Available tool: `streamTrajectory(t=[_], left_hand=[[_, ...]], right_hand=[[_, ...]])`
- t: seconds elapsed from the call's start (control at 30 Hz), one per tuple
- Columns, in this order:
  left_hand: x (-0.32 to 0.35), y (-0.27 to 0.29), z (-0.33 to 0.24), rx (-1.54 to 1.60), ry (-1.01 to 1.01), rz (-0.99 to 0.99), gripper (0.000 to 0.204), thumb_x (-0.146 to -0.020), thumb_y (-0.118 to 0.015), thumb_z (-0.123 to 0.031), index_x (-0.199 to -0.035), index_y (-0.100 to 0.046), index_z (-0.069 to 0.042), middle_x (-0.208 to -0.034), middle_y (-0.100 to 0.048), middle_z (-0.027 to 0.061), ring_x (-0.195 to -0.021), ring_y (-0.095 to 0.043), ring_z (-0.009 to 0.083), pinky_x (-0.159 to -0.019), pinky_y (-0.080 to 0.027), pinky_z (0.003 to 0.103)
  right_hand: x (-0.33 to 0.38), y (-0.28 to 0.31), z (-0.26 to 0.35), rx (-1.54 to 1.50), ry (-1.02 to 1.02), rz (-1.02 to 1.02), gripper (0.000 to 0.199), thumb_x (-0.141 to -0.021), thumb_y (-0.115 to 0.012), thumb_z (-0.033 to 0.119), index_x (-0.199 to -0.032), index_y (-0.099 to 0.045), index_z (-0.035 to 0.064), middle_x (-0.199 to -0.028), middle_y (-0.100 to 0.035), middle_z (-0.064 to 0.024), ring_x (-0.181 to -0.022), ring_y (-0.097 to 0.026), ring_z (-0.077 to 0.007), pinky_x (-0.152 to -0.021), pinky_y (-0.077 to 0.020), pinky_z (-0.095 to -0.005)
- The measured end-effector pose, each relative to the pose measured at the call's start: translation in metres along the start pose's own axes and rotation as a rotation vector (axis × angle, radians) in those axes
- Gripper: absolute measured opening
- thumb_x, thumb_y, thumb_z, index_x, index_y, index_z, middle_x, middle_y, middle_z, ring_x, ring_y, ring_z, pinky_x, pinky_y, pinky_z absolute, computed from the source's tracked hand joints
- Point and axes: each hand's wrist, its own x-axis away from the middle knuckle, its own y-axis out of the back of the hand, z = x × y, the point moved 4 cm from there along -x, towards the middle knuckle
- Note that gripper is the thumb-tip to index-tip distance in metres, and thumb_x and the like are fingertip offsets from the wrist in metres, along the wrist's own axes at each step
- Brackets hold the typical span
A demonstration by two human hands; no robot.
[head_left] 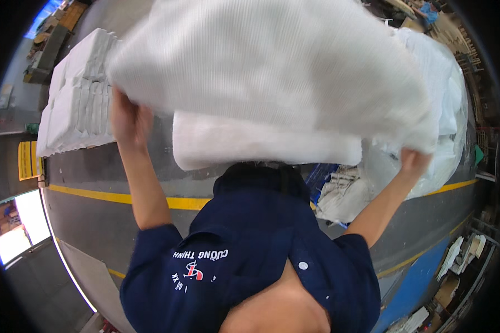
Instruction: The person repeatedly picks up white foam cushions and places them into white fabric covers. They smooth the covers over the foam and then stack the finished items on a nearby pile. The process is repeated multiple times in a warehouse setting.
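Note:
A large, soft white sheet (272, 61) with fine ribbing spans the space in front of me, raised and blurred by motion. I cannot tell if it is cloth or foam. My left hand (130, 119) is closed at its left edge, the fingertips partly hidden. Its lower right corner is pinched in my right hand (415, 161). Below the sheet, close to my body, a thick white padded stack (261, 141) with a rounded front edge shows; the raised sheet covers its far part.
White stacked bundles (78, 114) stand at the left. A clear plastic-wrapped white pile (447, 105) is at the right, near crumpled off-white material (341, 194). Yellow lines (94, 193) cross the grey floor. A blue panel (414, 283) lies lower right.

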Motion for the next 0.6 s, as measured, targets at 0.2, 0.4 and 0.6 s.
streamTrajectory(t=[0.2,0.4,0.6], left_hand=[[0.145,0.098,0.047,-0.775,0.352,-0.758,0.026,-0.102,-0.058,-0.023,-0.101,-0.067,0.001,-0.077,-0.067,0.0017,-0.062,-0.058,0.0063,-0.055,-0.048,0.023],[0.148,0.103,0.05,-1.105,0.452,-0.855,0.036,-0.103,-0.058,-0.031,-0.099,-0.069,0.003,-0.08,-0.068,0.0019,-0.065,-0.06,0.0065,-0.059,-0.049,0.024],[0.177,0.153,0.051,-1.157,0.418,-0.874,0.028,-0.098,-0.064,-0.021,-0.109,-0.07,0.003,-0.093,-0.07,0.0029,-0.077,-0.063,0.0094,-0.067,-0.049,0.026]], right_hand=[[0.089,0.057,-0.115,0.477,-0.501,-0.013,0.018,-0.104,-0.055,0.02,-0.109,-0.061,0.003,-0.099,-0.069,-0.0047,-0.085,-0.064,-0.0094,-0.071,-0.0519,-0.0247],[0.085,0.076,-0.157,0.674,-0.485,0.108,0.014,-0.104,-0.053,0.012,-0.111,-0.059,0.0015,-0.101,-0.068,-0.0039,-0.087,-0.062,-0.0086,-0.072,-0.0501,-0.0249],[0.094,0.065,-0.182,0.467,-0.566,0.036,0.015,-0.099,-0.058,0.008,-0.113,-0.061,0.0022,-0.105,-0.068,-0.0036,-0.094,-0.063,-0.0107,-0.081,-0.0502,-0.025]])
